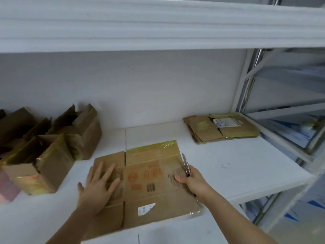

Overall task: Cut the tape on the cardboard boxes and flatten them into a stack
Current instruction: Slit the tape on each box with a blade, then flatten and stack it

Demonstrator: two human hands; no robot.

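Note:
A flattened cardboard box (149, 184) with red stamps and yellowish tape lies on the white shelf in front of me. My left hand (98, 189) presses flat on its left part, fingers spread. My right hand (191, 180) rests on the box's right edge and grips a utility knife (186, 164) with its blade pointing away from me. A stack of flattened boxes (221, 127) lies at the back right of the shelf. Several opened, unflattened boxes (51, 148) stand at the left.
The white shelf surface (237, 169) ends at a front-right corner beside a metal rack frame (246, 81). Another shelf board (158, 23) hangs close overhead. A pink object (7, 189) sits at the far left edge.

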